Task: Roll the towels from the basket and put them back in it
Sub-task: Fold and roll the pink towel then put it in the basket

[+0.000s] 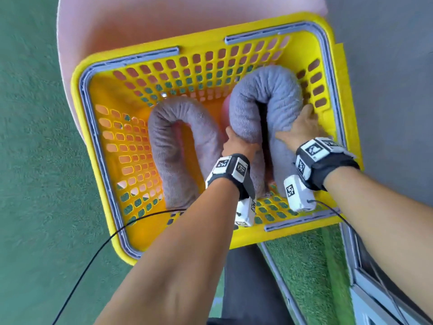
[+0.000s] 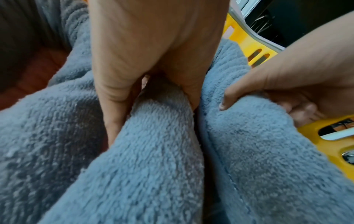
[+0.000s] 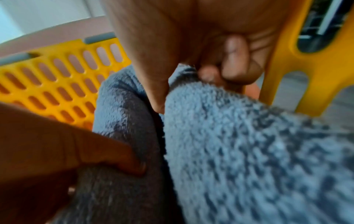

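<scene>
Two grey rolled towels, each bent into a U, sit in the yellow basket [image 1: 98, 73]. One rolled towel [image 1: 173, 141] lies in the left half, untouched. The other rolled towel [image 1: 267, 95] [image 2: 157, 151] [image 3: 249, 144] stands in the right half, held by both hands. My left hand [image 1: 236, 143] [image 2: 145, 75] grips its left leg, thumb and fingers round it. My right hand [image 1: 302, 125] [image 3: 208, 72] grips its right leg beside the basket's right wall, fingers curled behind the roll.
The basket rests on a pink seat [image 1: 140, 24] above green carpet [image 1: 35, 137]. Grey handles [image 1: 140, 56] lie folded along the basket rim. Black cables [image 1: 98, 252] trail from both wrists. A metal-framed panel with green turf [image 1: 304, 266] lies near right.
</scene>
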Demonstrator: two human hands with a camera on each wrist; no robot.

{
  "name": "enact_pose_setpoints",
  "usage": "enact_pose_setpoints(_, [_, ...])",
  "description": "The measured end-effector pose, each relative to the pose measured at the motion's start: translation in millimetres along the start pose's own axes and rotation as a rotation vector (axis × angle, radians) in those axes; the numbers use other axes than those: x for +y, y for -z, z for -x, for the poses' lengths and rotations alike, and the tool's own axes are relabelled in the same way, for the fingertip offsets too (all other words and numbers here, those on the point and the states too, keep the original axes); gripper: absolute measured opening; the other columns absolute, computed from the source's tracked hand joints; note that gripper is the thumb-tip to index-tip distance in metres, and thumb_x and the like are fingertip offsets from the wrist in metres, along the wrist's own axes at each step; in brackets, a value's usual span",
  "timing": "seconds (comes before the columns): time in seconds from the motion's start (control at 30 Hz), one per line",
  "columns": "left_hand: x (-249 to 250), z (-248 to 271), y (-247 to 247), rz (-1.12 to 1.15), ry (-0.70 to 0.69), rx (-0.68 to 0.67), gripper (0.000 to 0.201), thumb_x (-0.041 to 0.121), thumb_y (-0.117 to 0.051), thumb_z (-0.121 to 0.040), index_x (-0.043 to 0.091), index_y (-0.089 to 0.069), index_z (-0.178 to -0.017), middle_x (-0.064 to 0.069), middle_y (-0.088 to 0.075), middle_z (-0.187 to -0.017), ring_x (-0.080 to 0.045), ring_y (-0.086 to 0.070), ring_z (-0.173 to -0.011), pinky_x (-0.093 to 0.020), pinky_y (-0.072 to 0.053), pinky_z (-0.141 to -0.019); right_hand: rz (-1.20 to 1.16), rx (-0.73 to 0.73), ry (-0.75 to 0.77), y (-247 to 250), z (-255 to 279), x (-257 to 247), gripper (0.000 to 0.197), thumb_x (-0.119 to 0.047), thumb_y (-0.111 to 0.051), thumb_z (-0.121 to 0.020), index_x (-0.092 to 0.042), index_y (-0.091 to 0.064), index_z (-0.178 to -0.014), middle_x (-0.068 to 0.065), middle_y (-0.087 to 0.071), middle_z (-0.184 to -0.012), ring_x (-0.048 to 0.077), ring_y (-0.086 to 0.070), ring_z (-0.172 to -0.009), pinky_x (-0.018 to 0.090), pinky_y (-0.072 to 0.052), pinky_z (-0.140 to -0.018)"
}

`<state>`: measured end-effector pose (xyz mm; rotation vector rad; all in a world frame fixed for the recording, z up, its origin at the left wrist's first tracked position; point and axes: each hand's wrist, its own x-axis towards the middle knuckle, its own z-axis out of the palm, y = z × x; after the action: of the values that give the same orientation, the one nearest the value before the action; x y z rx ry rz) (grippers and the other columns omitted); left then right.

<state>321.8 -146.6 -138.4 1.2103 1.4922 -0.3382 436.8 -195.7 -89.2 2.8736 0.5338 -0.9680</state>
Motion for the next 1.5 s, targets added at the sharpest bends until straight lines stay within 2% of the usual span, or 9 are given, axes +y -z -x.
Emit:
enact_pose_setpoints(0.43, [-84, 41, 148, 0.019, 0.006, 0.359, 0.067, 0.023, -0.069, -0.075, 0.01, -0.03, -0.128, -0.019, -0.059, -0.111, -0.038, -0.058, -0.094, -0.042, -0.048, -0.081, -0.045, -0.151, 0.379, -32, 78, -80, 0.064, -0.038, -0.067, -0.077, -0.012, -0.03, -0.122, 0.026, -0.061, -0.108, 0.046, -0.058, -0.099, 0.039, -0.033, -0.068])
enact_pose_setpoints(0.6, [-101, 1, 144, 0.128, 0.237, 0.15, 0.097, 0.033, -0.061, -0.059, 0.014, -0.008, -0.138, -0.024, -0.056, -0.122, -0.04, -0.06, -0.105, -0.056, -0.05, -0.088, 0.049, -0.286, 0.332, -76, 71, -98, 0.067, -0.031, -0.067, -0.081, -0.009, -0.026, -0.129, 0.024, -0.058, -0.119, 0.043, -0.057, -0.106, 0.04, -0.04, -0.077])
enact_pose_setpoints(0.7, [-88, 0, 145, 0.114, 0.278, 0.144, 0.094, 0.02, -0.061, -0.08, 0.004, 0.002, -0.148, -0.022, -0.044, -0.139, -0.038, -0.047, -0.124, -0.045, -0.042, -0.101, -0.005, -0.304, 0.319, -79, 63, -92, 0.066, -0.044, -0.067, -0.082, -0.009, -0.034, -0.128, 0.022, -0.058, -0.122, 0.04, -0.057, -0.109, 0.038, -0.04, -0.077])
enact_pose_setpoints(0.8, [-68, 21, 146, 0.016, 0.123, 0.41, 0.082, 0.014, -0.057, -0.081, 0.002, -0.01, -0.147, -0.023, -0.032, -0.142, -0.038, -0.033, -0.131, -0.041, -0.028, -0.108, -0.164, -0.23, 0.299, -67, 46, -76, 0.055, -0.06, -0.048, -0.089, -0.014, -0.053, -0.119, 0.014, -0.061, -0.117, 0.034, -0.057, -0.109, 0.035, -0.039, -0.079])
enact_pose_setpoints(0.9, [-42, 50, 126, 0.016, -0.307, 0.694, 0.046, 0.014, -0.056, -0.077, 0.005, -0.048, -0.122, -0.018, -0.05, -0.117, -0.032, -0.045, -0.11, -0.035, -0.028, -0.096, -0.167, -0.112, 0.196, -59, 10, -46, 0.051, -0.054, -0.049, -0.091, -0.011, -0.056, -0.118, 0.014, -0.06, -0.123, 0.035, -0.054, -0.113, 0.036, -0.041, -0.085])
enact_pose_setpoints(1.0, [-14, 49, 75, 0.104, -0.455, 0.346, 0.025, 0.015, -0.055, -0.087, 0.008, -0.06, -0.11, -0.009, -0.065, -0.102, -0.022, -0.057, -0.096, -0.028, -0.04, -0.086, -0.007, -0.228, 0.127, -65, -19, -23, 0.077, -0.06, -0.056, -0.085, -0.004, -0.045, -0.136, 0.02, -0.049, -0.139, 0.035, -0.048, -0.125, 0.037, -0.04, -0.096])
enact_pose_setpoints(1.1, [6, 17, 22, 0.219, -0.249, 0.059, 0.036, 0.03, -0.051, -0.094, 0.005, -0.056, -0.12, -0.014, -0.063, -0.118, -0.028, -0.056, -0.113, -0.036, -0.043, -0.096, 0.028, -0.329, 0.213, -85, -31, -23, 0.065, -0.05, -0.03, -0.096, -0.006, -0.034, -0.143, 0.023, -0.039, -0.145, 0.034, -0.041, -0.132, 0.038, -0.033, -0.102])
enact_pose_setpoints(1.17, [10, -9, 2, 0.283, -0.084, -0.016, 0.048, 0.037, -0.04, -0.098, -0.001, -0.054, -0.124, -0.022, -0.058, -0.126, -0.035, -0.053, -0.118, -0.041, -0.043, -0.1, 0.115, -0.308, 0.208, -95, -38, -24, 0.058, -0.038, -0.039, -0.098, -0.005, -0.027, -0.143, 0.023, -0.038, -0.143, 0.037, -0.043, -0.129, 0.042, -0.035, -0.104])
enact_pose_setpoints(1.5, [-8, -60, -27, 0.597, 0.16, 0.105, 0.056, 0.039, -0.02, -0.103, 0.001, -0.045, -0.135, -0.02, -0.049, -0.137, -0.034, -0.048, -0.124, -0.044, -0.038, -0.106, -0.038, -0.495, 0.462, -100, -56, -16, 0.038, -0.032, -0.059, -0.089, -0.014, -0.058, -0.123, 0.014, -0.062, -0.119, 0.029, -0.059, -0.104, 0.036, -0.047, -0.092])
